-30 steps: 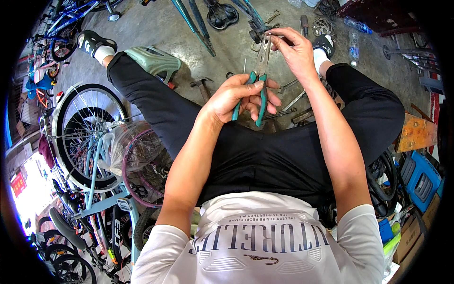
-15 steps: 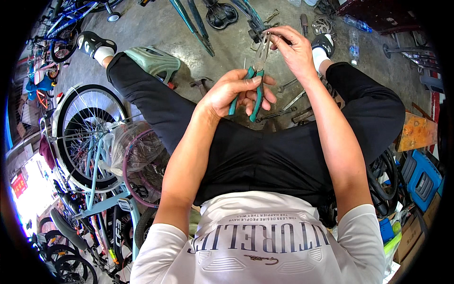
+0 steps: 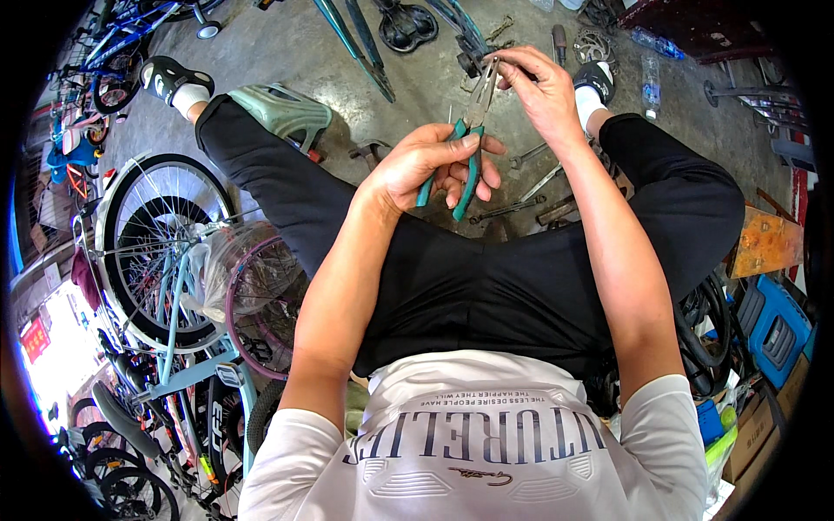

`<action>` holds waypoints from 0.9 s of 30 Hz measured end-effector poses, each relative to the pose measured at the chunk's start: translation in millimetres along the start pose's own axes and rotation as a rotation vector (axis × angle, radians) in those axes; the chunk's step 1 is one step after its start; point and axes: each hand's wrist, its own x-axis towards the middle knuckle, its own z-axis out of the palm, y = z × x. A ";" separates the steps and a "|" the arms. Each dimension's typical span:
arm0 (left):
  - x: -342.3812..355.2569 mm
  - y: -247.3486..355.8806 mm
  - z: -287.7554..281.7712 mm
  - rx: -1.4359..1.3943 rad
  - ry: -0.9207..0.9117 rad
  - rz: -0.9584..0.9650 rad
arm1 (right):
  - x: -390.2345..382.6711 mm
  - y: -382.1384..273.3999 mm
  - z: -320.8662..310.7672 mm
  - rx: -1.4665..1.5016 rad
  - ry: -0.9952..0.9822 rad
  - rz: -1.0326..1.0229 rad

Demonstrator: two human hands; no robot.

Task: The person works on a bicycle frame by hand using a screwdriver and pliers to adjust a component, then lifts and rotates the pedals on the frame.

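Observation:
My left hand [image 3: 434, 167] is closed round the green handles of a pair of long-nose pliers [image 3: 470, 174]. Their metal jaws point away from me, up toward my right hand [image 3: 540, 91]. The thumb and forefinger of that hand pinch together right at the jaw tips. A small dark piece seems to sit there, too small to name. Just beyond the jaw tips, the end of a dark bicycle frame part [image 3: 469, 62] rests near the floor.
A green plastic stool [image 3: 282, 113] lies on its side by my left foot. Wrenches [image 3: 546, 181], a hammer [image 3: 369, 154] and a screwdriver [image 3: 559, 45] lie on the concrete. A bicycle saddle [image 3: 407, 28] is ahead. Bicycles and a wheel [image 3: 161, 252] crowd the left; a blue case [image 3: 775, 330] stands right.
The plier handles have swung slightly to the left with my left hand, so the jaws tilt a little more to the right. My right hand has barely moved.

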 end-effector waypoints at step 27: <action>3.4 -3.9 10.4 0.070 0.057 0.008 | -0.8 0.7 0.3 -0.012 0.012 0.010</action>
